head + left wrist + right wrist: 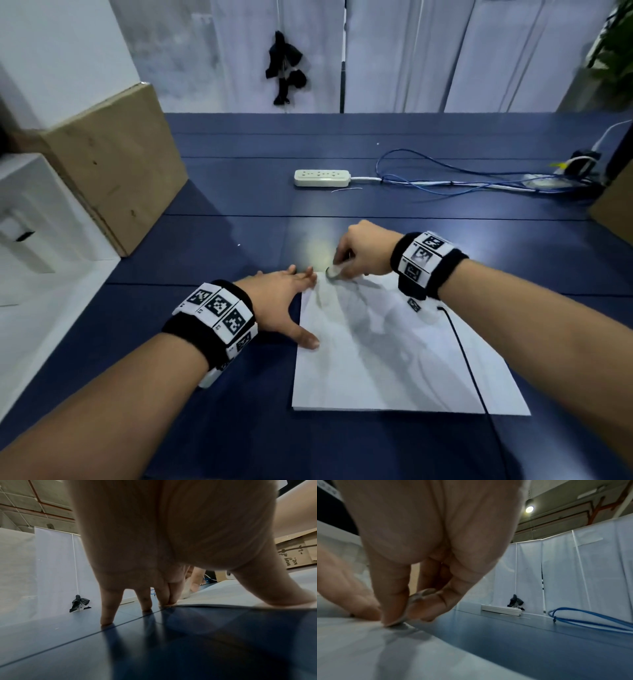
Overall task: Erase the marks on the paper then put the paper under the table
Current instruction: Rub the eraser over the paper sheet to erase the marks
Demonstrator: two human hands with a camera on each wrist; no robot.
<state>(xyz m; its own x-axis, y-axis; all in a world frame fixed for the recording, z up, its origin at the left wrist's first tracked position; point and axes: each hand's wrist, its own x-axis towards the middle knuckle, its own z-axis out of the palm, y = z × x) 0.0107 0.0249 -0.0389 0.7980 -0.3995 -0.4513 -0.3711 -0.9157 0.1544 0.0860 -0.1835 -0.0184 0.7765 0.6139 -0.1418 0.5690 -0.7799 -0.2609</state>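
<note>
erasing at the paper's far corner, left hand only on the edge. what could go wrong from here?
1. The right hand rubs the eraser at the far corner of the paper; the sheet may crease or tear there.
2. The left hand presses only the paper's left edge, so the sheet could slide or buckle.
3. The black cable crossing the paper might snag it.

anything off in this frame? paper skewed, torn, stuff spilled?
Nothing damaged or spilled. The paper lies flat but turned at an angle to the table seams. Left hand presses its edge; right hand pinches an eraser at the far corner. A loose blue cable tangles beside the power strip.
</note>
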